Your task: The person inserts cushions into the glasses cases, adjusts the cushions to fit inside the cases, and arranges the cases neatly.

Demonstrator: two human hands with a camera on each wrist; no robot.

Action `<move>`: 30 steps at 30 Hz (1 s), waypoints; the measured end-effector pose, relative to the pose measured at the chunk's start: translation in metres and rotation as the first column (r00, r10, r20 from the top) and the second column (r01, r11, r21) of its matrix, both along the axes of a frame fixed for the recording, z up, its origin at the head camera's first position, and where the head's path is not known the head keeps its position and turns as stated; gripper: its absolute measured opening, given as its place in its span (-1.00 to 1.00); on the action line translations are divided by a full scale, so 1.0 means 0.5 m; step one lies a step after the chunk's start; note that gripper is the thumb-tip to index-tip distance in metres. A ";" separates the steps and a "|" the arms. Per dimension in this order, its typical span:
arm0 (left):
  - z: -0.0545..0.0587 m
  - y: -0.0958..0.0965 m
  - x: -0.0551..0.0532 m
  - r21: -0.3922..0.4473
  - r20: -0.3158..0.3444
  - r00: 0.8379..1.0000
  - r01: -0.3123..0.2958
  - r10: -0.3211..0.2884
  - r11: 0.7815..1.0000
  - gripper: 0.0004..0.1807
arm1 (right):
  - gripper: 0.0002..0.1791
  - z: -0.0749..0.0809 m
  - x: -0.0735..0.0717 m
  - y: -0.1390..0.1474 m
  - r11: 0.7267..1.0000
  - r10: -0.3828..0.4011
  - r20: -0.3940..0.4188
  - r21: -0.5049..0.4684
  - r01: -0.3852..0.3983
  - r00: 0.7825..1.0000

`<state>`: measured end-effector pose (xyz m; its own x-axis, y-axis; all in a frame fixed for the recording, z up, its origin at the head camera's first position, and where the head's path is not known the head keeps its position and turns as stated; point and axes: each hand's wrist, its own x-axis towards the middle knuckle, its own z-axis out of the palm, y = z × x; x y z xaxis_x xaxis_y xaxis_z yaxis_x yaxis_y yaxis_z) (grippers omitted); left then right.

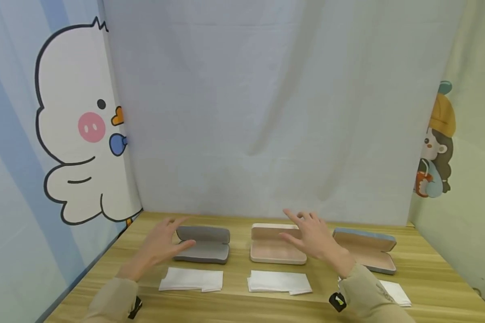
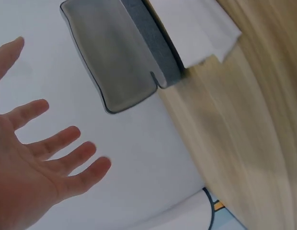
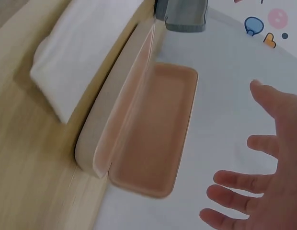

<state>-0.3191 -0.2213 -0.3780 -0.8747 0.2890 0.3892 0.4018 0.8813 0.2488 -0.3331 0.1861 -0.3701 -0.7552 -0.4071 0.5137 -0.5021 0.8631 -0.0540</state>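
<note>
Three glasses cases stand in a row with their lids up: a grey glasses case (image 1: pixel 204 251) on the left, a cream glasses case (image 1: pixel 276 252) with pinkish lining in the middle, and a blue-grey glasses case (image 1: pixel 377 259) on the right. My left hand (image 1: pixel 160 242) hovers by the left end of the grey case, its fingers spread and holding nothing. Over the right part of the cream case, between it and the blue-grey one, my right hand (image 1: pixel 313 235) is raised with spread fingers, also holding nothing. Both wrist views show the palms bare.
Folded white cloths lie in front of the cases: a left cloth (image 1: pixel 191 279), a middle cloth (image 1: pixel 279 282) and a right cloth (image 1: pixel 396 292) partly hidden by my right sleeve. A pale curtain (image 1: pixel 266 112) hangs behind the wooden table (image 1: pixel 234 305).
</note>
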 end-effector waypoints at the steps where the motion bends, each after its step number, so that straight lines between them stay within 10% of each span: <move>1: 0.001 -0.007 0.002 0.012 0.034 0.999 -0.012 0.012 1.000 -0.18 | -0.26 -0.001 -0.001 -0.012 1.000 0.026 0.010 -0.010 -0.026 1.000; 5: -0.002 -0.035 0.007 0.094 0.214 0.977 -0.033 0.012 0.995 -0.17 | -0.30 -0.011 -0.002 -0.059 0.986 0.140 0.101 -0.100 -0.130 0.985; 9: -0.017 -0.065 0.010 0.247 0.417 0.908 -0.063 -0.047 0.967 -0.25 | -0.36 -0.033 -0.003 -0.106 0.940 0.286 0.235 -0.258 -0.224 0.929; 12: -0.028 -0.084 0.021 0.375 0.575 0.810 -0.139 -0.112 0.916 -0.29 | -0.41 -0.052 -0.002 -0.141 0.876 0.399 0.369 -0.424 -0.230 0.839; 16: -0.045 -0.105 0.033 0.480 0.730 0.639 -0.227 -0.242 0.848 -0.33 | -0.50 -0.073 0.012 -0.183 0.763 0.526 0.552 -0.642 -0.073 0.647; 19: -0.069 -0.119 0.032 0.509 0.786 0.539 -0.290 -0.301 0.810 -0.38 | -0.51 -0.090 0.027 -0.212 0.696 0.582 0.607 -0.716 0.056 0.541; 22: -0.091 -0.127 0.030 0.532 0.798 0.513 -0.352 -0.316 0.770 -0.38 | -0.51 -0.110 0.041 -0.238 0.657 0.604 0.624 -0.742 0.134 0.495; 26: -0.103 -0.124 0.035 0.565 0.779 0.540 -0.384 -0.319 0.730 -0.37 | -0.59 -0.132 0.058 -0.267 0.613 0.622 0.655 -0.749 0.254 0.429; 30: -0.104 -0.111 0.041 0.565 0.770 0.565 -0.388 -0.296 0.728 -0.43 | -0.67 -0.142 0.069 -0.295 0.590 0.604 0.681 -0.731 0.342 0.413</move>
<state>-0.2988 -0.2771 -0.4299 -0.8899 0.2287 -0.3946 -0.2958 0.3693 0.8810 -0.2983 0.0387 -0.4411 -0.8849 -0.4217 -0.1977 0.1334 0.1772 -0.9751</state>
